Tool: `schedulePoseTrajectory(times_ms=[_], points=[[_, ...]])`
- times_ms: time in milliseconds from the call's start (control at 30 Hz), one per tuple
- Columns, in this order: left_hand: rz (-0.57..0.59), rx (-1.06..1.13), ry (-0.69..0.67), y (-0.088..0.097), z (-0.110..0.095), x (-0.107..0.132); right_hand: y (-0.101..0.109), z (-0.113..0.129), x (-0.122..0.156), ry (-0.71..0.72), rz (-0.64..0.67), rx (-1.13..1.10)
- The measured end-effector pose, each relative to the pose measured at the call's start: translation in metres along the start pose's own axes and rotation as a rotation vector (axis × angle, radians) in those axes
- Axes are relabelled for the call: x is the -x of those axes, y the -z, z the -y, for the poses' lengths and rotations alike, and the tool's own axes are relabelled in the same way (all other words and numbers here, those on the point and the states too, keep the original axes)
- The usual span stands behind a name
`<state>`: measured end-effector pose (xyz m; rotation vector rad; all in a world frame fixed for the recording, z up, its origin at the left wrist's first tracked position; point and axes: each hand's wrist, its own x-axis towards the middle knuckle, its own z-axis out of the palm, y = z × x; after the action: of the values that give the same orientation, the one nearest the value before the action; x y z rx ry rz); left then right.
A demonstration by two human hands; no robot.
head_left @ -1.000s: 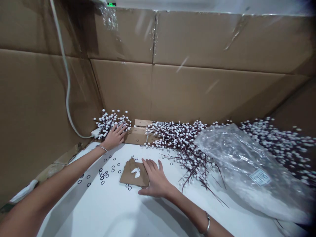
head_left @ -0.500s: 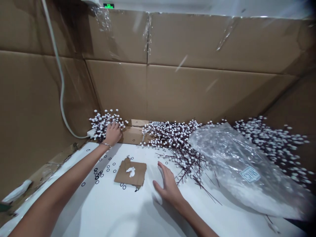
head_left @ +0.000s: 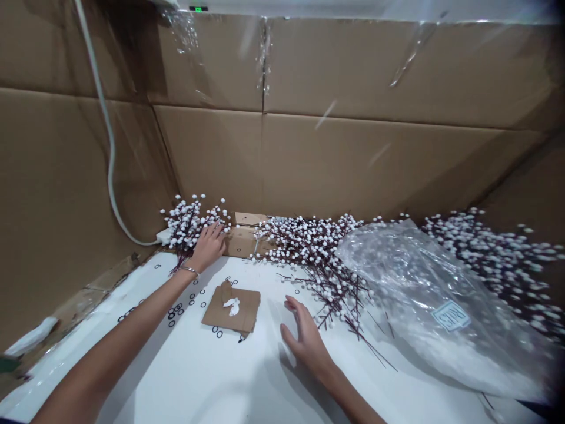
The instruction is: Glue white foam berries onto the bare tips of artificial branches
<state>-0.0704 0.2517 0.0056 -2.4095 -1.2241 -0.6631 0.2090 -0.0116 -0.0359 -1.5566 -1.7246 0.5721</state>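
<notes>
At the far left of the table, my left hand [head_left: 209, 246] reaches to a bunch of white-berry stems [head_left: 185, 219], its fingers stretched out and apart along the right side of the bunch. A bracelet [head_left: 189, 270] circles that wrist. The dark stem ends show just left of the wrist. My right hand [head_left: 308, 335] hovers low over the white tabletop [head_left: 212, 383], open, thumb and fingers apart, holding nothing. Beyond it lies a big heap of white-berry stems [head_left: 315, 247], the bare stem ends pointing toward me.
A clear plastic bag [head_left: 410, 282] with a label covers the right side. More berry stems [head_left: 481, 253] lie behind it. A cardboard piece [head_left: 247, 309] bears a white scrap, with several small black rings [head_left: 175, 312] nearby. Cardboard walls [head_left: 344, 159] enclose the table; a white cable [head_left: 108, 129] hangs left.
My left hand has shifted slightly right and its fingers have straightened; the left bunch's stem ends now show. My right hand has moved a little down and right, still open.
</notes>
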Motion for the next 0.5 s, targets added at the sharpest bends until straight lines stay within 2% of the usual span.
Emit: schedulePoseTrajectory(times_ms=[133,267,500], points=[[0.068,0.188,-0.012,-0.009,0.003,0.007,-0.001,0.000,-0.001,0.019,-0.018,-0.002],[0.143,0.319,-0.047,-0.028,0.010,0.004,-0.002,0.000,-0.002,0.024,-0.023,-0.007],[0.173,0.534,0.006,-0.076,0.011,-0.031,-0.004,-0.005,-0.002,0.015,0.007,0.006]])
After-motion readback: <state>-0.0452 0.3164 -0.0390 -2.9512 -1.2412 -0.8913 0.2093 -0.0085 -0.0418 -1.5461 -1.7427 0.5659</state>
